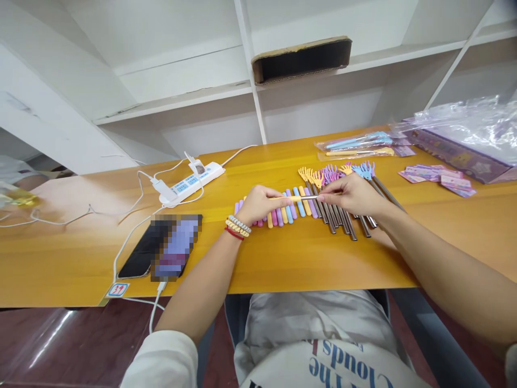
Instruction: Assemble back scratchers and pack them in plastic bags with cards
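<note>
Between my hands, above the table, is a back scratcher held sideways, its yellow handle (pixel 296 199) meeting a thin metal rod (pixel 310 197). My left hand (pixel 260 205) pinches the yellow handle, and my right hand (pixel 350 193) is closed round the rod; the scratcher's far end is hidden by that hand. Below my left hand lies a row of loose handles (pixel 278 217) in yellow, blue, purple and pink. Metal-rod back scratchers (pixel 348 226) with hand-shaped heads in yellow, purple and blue lie under and beside my right hand.
Bagged back scratchers (pixel 359 143) and printed cards (pixel 438 177) lie farther back on the right, by a purple box (pixel 460 148) under clear plastic. To the left are a power strip (pixel 193 183), white cables, and two phones (pixel 141 250). A cardboard box (pixel 302 59) sits on the shelf.
</note>
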`<state>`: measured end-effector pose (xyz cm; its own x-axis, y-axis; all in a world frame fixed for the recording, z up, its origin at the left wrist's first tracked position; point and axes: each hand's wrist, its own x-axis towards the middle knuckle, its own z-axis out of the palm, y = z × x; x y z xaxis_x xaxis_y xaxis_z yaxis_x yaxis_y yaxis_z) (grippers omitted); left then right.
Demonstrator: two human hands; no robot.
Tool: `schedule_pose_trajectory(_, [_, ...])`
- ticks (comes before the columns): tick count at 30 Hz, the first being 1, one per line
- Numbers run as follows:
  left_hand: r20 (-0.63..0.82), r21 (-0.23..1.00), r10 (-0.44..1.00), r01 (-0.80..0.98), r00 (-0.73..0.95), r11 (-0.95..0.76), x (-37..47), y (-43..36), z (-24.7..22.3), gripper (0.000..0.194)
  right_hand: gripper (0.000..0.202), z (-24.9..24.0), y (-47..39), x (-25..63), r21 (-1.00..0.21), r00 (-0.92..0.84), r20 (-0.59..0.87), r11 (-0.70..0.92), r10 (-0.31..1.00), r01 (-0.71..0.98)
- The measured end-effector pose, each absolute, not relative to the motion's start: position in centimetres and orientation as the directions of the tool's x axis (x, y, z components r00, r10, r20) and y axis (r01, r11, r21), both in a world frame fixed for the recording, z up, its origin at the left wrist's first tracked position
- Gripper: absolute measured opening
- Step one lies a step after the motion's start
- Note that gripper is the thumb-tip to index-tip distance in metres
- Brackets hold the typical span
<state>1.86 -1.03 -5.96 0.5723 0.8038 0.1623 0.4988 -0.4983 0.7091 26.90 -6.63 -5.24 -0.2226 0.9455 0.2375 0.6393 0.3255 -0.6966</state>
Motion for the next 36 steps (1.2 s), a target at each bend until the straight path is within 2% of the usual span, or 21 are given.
schedule_pose_trajectory(2, [0.197, 0.698, 0.802, 0.493, 0.564, -0.519, 2.0, -1.2, -5.8, 0.039, 0.026, -5.2, -6.7, 26.8, -0.711, -0.217, 0.222, 0.31, 0.95, 0.631])
schedule_pose_trajectory(6, [0.427, 0.571, 0.716, 0.449, 0.553, -0.687, 2.2, -1.6, -5.8, 0.032, 0.024, -5.3, -6.5, 26.7, -0.826, -0.206, 0.147, 0.234, 0.967, 0.512])
schedule_pose_trajectory(10, [0.575, 0.332, 0.547, 0.437, 0.609, -0.836, 2.4, -2.0, -5.7, 0.029, 0.022, -5.5, -6.4, 26.5, -0.94, -0.173, 0.029, 0.086, 0.984, 0.331])
schedule_pose_trajectory(13, [0.611, 0.134, 0.457, 0.485, 0.646, -0.864, 2.4, -2.0, -5.7, 0.033, 0.022, -5.6, -6.5, 26.2, -0.982, -0.192, -0.062, -0.026, 0.979, 0.185])
schedule_pose_trajectory(15, [0.612, 0.077, 0.435, 0.497, 0.661, -0.864, 2.3, -2.0, -5.8, 0.034, 0.021, -5.7, -6.5, 26.1, -0.989, -0.205, -0.09, -0.064, 0.975, 0.132])
schedule_pose_trajectory(18, [0.595, 0.096, 0.445, 0.49, 0.67, -0.866, 2.2, -2.0, -5.8, 0.034, 0.019, -5.6, -6.6, 25.8, -0.99, -0.204, -0.105, -0.083, 0.973, 0.113])
schedule_pose_trajectory(21, [0.569, 0.201, 0.482, 0.456, 0.666, -0.867, 2.3, -1.9, -5.7, 0.032, 0.015, -5.1, -6.7, 25.9, -0.99, -0.201, -0.129, -0.114, 0.971, 0.08])
schedule_pose_trajectory(24, [0.539, 0.308, 0.526, 0.427, 0.658, -0.85, 2.4, -1.7, -5.3, 0.029, 0.011, -4.5, -6.6, 26.7, -0.986, -0.212, -0.146, -0.159, 0.966, -0.049])
schedule_pose_trajectory(26, [0.531, 0.331, 0.563, 0.457, 0.633, -0.826, 2.2, -1.4, -5.0, 0.031, 0.015, -4.3, -6.5, 27.4, -0.98, -0.235, -0.096, -0.133, 0.967, -0.147])
schedule_pose_trajectory(30, [0.542, 0.284, 0.623, 0.576, 0.563, -0.767, 1.3, -0.6, -4.8, 0.035, 0.023, -5.0, -6.0, 28.1, -0.969, -0.154, 0.064, 0.024, 0.986, -0.247])
schedule_pose_trajectory(36, [0.56, 0.066, 0.572, 0.656, 0.6, -0.752, 2.0, -1.0, -5.6, 0.033, 0.026, -7.1, -5.0, 25.9, -0.937, 0.108, 0.096, 0.127, 0.989, -0.327])
